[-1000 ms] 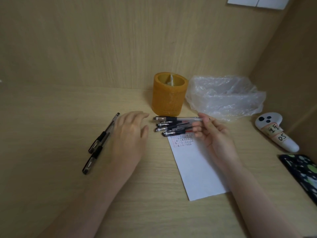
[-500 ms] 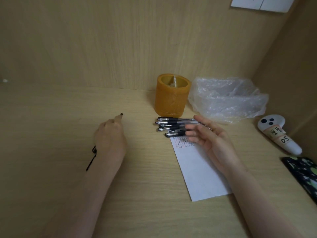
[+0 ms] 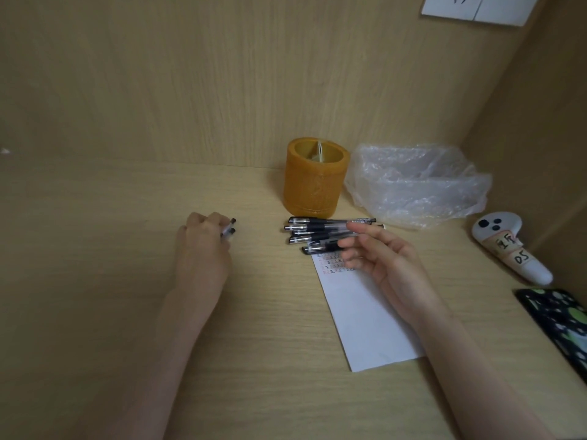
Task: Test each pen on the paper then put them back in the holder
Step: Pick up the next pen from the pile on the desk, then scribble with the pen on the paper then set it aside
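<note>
An orange cylindrical holder point(image 3: 314, 182) stands against the back wall. Several black-capped pens point(image 3: 313, 233) lie in a row in front of it, at the top of a white paper strip point(image 3: 359, 312) with small scribbles near its top end. My left hand point(image 3: 203, 249) is closed around two pens point(image 3: 229, 231) whose black ends stick out past the fingers, left of the row. My right hand point(image 3: 381, 258) hovers open, palm up, over the right ends of the lying pens and the paper's top.
A crumpled clear plastic bag point(image 3: 416, 182) lies right of the holder. A white controller with a taped label point(image 3: 508, 246) rests by the right wall. A dark patterned case point(image 3: 559, 322) is at the right edge. Wooden walls close the back and right.
My left hand moved left onto the two pens lying apart on the desk and closed around them, lifting them. My right hand stayed near the pen row, fingers opening.
</note>
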Action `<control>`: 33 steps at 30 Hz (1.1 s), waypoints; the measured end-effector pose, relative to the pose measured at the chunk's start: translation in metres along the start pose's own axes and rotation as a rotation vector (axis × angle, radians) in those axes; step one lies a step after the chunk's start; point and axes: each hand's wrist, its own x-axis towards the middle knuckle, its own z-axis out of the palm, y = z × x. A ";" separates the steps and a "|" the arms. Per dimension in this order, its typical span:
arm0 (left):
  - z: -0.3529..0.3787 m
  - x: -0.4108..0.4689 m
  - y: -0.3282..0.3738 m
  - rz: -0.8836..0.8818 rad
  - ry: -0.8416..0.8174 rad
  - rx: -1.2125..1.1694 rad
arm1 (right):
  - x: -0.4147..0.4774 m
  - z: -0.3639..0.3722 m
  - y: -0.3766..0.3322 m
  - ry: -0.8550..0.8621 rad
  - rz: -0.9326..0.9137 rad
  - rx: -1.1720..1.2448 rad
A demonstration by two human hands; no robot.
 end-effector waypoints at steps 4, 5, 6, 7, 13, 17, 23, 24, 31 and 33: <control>0.000 -0.001 0.010 0.093 0.075 -0.197 | 0.000 0.000 0.000 -0.006 0.001 -0.006; -0.001 -0.002 0.015 0.135 0.091 -0.244 | 0.000 0.000 0.000 -0.007 0.000 -0.011; -0.002 -0.003 0.022 0.178 0.093 -0.299 | -0.001 0.001 0.000 -0.006 -0.003 -0.018; -0.003 -0.006 0.029 0.219 0.067 -0.361 | -0.001 0.002 -0.001 -0.008 -0.008 -0.029; 0.003 -0.032 0.060 0.384 -0.265 -0.524 | -0.003 0.004 0.000 -0.136 -0.050 -0.131; 0.006 -0.039 0.065 0.398 -0.317 -0.595 | -0.003 0.004 0.002 -0.165 -0.064 -0.145; 0.007 -0.038 0.058 0.337 -0.359 -0.394 | 0.000 0.000 0.000 -0.023 -0.115 -0.018; 0.007 -0.039 0.058 0.342 -0.388 -0.372 | 0.000 -0.001 0.000 -0.012 -0.122 -0.021; 0.010 -0.044 0.062 0.360 -0.444 -0.261 | 0.000 -0.002 -0.001 0.020 -0.148 -0.019; 0.009 -0.044 0.061 0.367 -0.455 -0.245 | 0.000 -0.001 -0.001 0.025 -0.151 -0.028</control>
